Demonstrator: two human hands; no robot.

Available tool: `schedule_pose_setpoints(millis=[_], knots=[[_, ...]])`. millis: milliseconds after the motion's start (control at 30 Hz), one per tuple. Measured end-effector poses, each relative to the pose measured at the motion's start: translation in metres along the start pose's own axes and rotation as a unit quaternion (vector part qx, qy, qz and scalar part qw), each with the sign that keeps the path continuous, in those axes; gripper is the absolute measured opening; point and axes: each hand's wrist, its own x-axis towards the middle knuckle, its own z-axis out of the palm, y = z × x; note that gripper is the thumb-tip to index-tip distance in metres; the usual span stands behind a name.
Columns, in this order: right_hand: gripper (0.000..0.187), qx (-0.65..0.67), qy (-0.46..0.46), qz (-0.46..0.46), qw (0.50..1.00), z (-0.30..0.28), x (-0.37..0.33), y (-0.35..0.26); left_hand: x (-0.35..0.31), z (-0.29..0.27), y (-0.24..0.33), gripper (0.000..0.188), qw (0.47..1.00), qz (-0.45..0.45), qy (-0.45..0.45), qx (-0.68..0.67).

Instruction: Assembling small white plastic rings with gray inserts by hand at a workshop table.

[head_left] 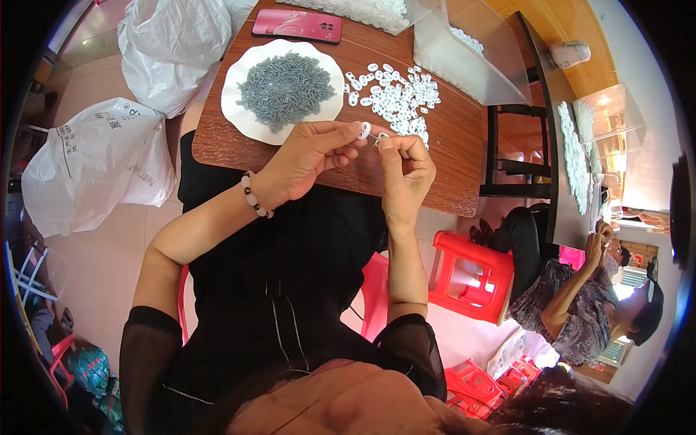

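Note:
My left hand is pinched closed on a small white oval plastic piece, over the near edge of the brown table. Close beside it, my right hand pinches another small white piece between thumb and forefinger. Something thin seems to run between the two pieces, too small to make out. Beyond my left hand stands a white scalloped plate heaped with small grey rod-like pieces, perhaps springs. Loose white oval pieces with dark spots lie scattered on the table past my right hand.
A pink phone and a clear plastic bin lie toward the table's far side. White sacks stand on the floor at left. To the right are a red stool and another person working at a dark table.

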Motion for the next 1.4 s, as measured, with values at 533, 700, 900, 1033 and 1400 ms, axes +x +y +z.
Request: schedule_pose_setpoints(millis=[533, 700, 900, 1033, 1400], knots=[[0.008, -0.022, -0.001, -0.005, 1.0, 0.0, -0.001, 0.0, 0.0, 0.003, -0.002, 0.027, 0.999, 0.031, 0.022, 0.03], [0.007, -0.031, -0.002, -0.006, 1.0, 0.002, -0.002, -0.003, 0.0, 0.004, -0.004, 0.026, 0.993, 0.081, 0.021, 0.085], [0.007, -0.032, -0.009, -0.024, 0.999, 0.002, -0.002, 0.005, 0.0, 0.005, -0.004, 0.024, 0.981, 0.129, 0.02, 0.146], [0.006, -0.019, -0.044, 0.0, 0.999, -0.002, 0.0, 0.001, -0.001, 0.004, -0.001, 0.024, 0.981, 0.114, 0.02, 0.159], [0.034, 0.159, -0.23, 0.067, 0.958, -0.012, 0.012, -0.006, -0.003, -0.003, 0.023, 0.025, 0.968, 0.061, -0.095, 0.225]])
